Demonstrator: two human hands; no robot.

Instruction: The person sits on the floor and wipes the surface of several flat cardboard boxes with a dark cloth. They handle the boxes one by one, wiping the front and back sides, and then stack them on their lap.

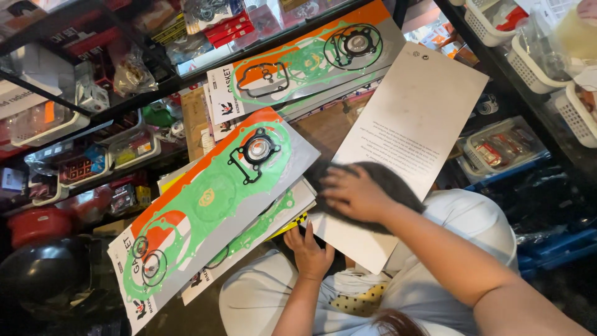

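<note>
Two green-and-orange gasket cards (211,205) fan under the flat, open left hand (310,252); the spread right hand (351,194) presses one grey card (413,118).

glossy plastic-wrapped gasket card (214,202) (green paper gaskets), matt grey cardboard sheet (413,118)

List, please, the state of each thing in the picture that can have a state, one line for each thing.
Left hand: open, fingers on the edge of the stacked gasket cards.
Right hand: open, palm down on dark hair.
Top gasket card: sealed, lying tilted on the stack.
Gasket card on the shelf: sealed, lying flat.
White card: printed back facing up, leaning against the shelf.
White baskets: filled with small parts.
</note>
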